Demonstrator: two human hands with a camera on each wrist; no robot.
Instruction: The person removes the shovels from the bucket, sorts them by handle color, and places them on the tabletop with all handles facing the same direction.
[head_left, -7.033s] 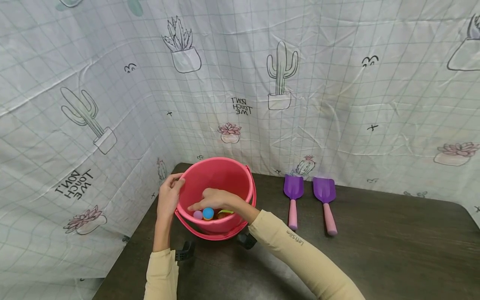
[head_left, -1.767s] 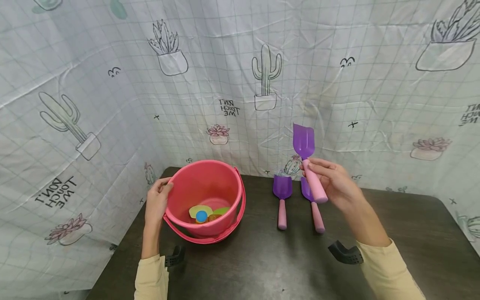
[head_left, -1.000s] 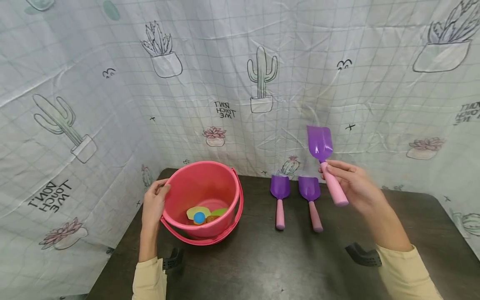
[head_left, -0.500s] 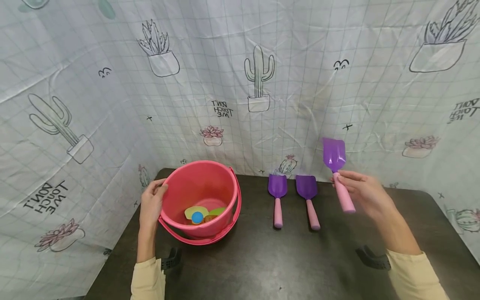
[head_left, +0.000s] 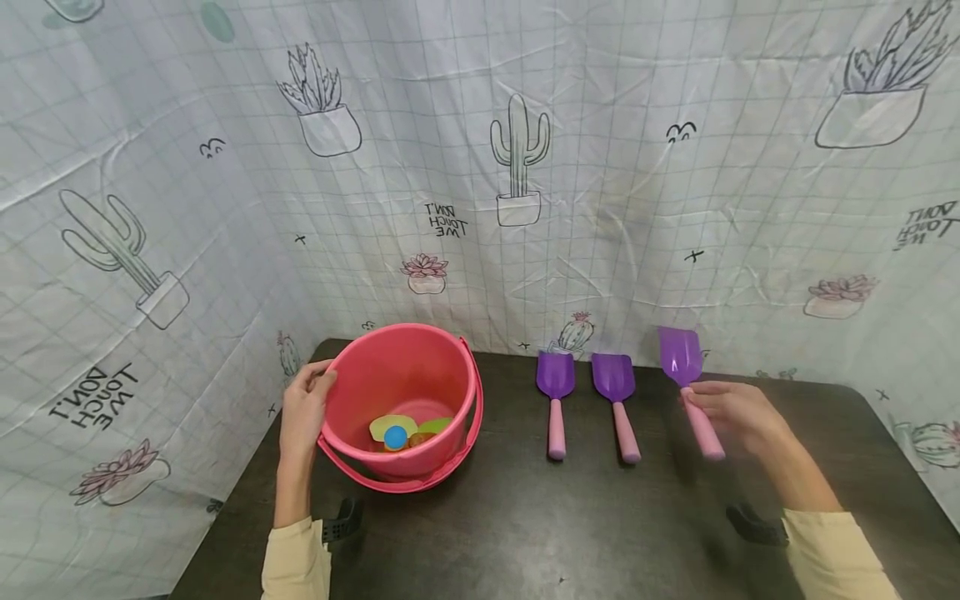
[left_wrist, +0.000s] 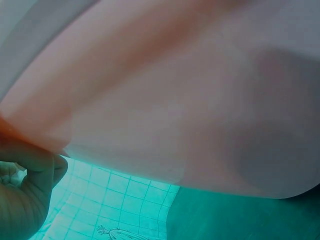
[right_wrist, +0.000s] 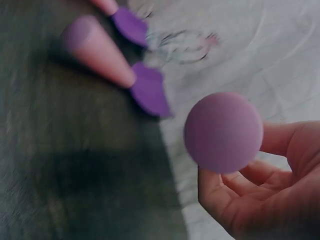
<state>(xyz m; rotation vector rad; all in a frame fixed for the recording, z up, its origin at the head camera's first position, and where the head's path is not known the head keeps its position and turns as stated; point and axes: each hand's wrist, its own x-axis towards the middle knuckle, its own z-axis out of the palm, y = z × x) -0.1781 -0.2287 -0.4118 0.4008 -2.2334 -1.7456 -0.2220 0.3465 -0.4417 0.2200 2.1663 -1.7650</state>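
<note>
My left hand (head_left: 303, 408) grips the left rim of a pink bucket (head_left: 408, 358), which tilts toward me. Inside the bucket lie a blue ball (head_left: 395, 437), a pale yellow piece (head_left: 390, 423), a green piece (head_left: 435, 426) and something orange-brown. My right hand (head_left: 738, 410) pinches the pink handle of a toy shovel (head_left: 681, 357) with a purple blade, held over the right part of the table. In the right wrist view the round handle end (right_wrist: 223, 133) shows between thumb and fingers. Two matching shovels, one left (head_left: 556, 400) and one right (head_left: 617, 404), lie side by side.
The dark wooden table (head_left: 517, 525) backs onto a white curtain (head_left: 465, 150) printed with cacti, which also hangs along the left side. The bucket's pink handle (head_left: 408, 485) hangs down in front of it. Black camera straps sit at both wrists.
Seven seconds ago my right hand was inside the bucket. Since then it has taken a third shovel, carried it right past the two lying ones and lowered it. My left hand stays on the rim.
</note>
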